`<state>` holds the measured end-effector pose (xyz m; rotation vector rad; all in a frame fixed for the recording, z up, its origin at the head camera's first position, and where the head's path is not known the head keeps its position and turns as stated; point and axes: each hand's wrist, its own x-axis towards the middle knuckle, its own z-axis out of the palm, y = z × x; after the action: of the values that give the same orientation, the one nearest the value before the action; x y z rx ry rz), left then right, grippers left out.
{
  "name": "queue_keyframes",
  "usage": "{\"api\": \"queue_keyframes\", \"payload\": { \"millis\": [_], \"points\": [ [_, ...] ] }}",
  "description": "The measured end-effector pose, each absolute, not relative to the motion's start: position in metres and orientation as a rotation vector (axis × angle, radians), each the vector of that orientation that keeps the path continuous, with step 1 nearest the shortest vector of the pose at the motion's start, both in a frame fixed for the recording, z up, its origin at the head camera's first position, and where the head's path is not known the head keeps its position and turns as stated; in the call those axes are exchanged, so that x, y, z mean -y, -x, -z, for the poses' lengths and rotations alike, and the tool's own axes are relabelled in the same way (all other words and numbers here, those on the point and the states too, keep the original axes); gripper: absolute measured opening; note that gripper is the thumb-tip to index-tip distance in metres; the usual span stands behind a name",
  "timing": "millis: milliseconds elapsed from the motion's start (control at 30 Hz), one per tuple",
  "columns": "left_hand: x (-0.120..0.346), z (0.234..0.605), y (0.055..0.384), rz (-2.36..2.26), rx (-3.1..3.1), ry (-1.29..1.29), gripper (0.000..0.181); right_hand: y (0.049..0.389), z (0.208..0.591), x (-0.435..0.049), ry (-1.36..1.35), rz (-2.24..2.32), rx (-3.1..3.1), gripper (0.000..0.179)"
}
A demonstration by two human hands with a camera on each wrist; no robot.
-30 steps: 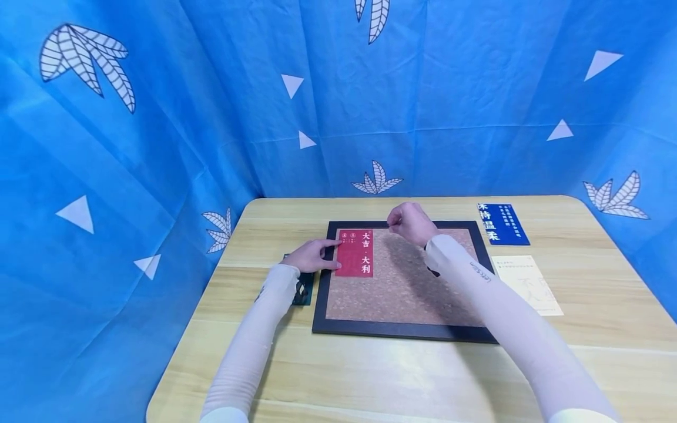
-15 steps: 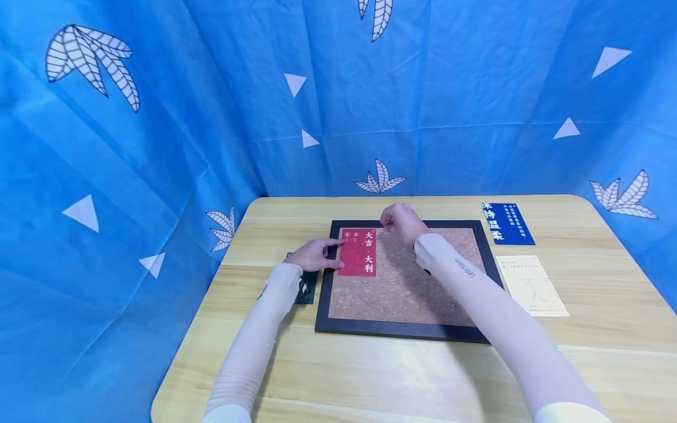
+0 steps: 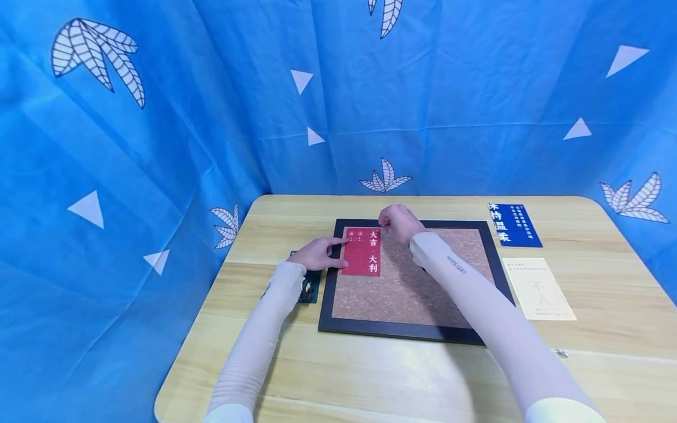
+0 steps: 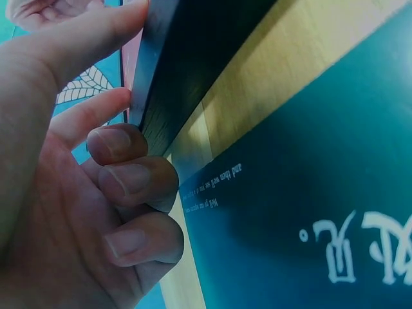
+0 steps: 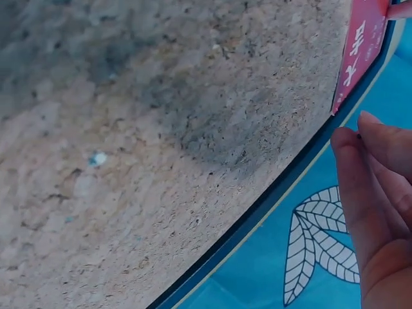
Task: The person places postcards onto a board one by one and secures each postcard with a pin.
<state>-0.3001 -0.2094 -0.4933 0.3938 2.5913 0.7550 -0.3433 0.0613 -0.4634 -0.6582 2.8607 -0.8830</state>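
A red card point(image 3: 361, 261) with white characters lies on the upper left of a cork board point(image 3: 402, 299) in a black frame. My left hand point(image 3: 312, 255) reaches over the frame's left side. Its extended thumb and index finger press the card's left edge, and the other fingers bend beside the frame in the left wrist view. Close by the card's upper right corner is my right hand point(image 3: 403, 224). Thumb and index finger pinch a tiny dark thing point(image 5: 359, 136), mostly hidden between the fingertips; I cannot tell its kind.
Under my left wrist, a dark green card point(image 4: 290, 161) lies on the wooden table point(image 3: 370, 382). To the board's right are a blue card point(image 3: 517, 226) and a cream card point(image 3: 540, 289). A small shiny thing point(image 3: 561, 353) sits beside my right forearm. Blue curtain point(image 3: 449, 88) surrounds the table.
My right hand has moved left, to the red card's upper right corner. The left hand stays on the card. The small shiny thing has come into view beside my right forearm.
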Motion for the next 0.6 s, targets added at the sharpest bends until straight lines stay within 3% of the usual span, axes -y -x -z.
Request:
{"api": "queue_keyframes", "payload": {
  "millis": [600],
  "points": [
    [0.210,0.491,0.299,-0.779,-2.583,-0.403,0.077,0.354,0.472,-0.050,0.735,0.739,-2.859,0.024]
  ]
}}
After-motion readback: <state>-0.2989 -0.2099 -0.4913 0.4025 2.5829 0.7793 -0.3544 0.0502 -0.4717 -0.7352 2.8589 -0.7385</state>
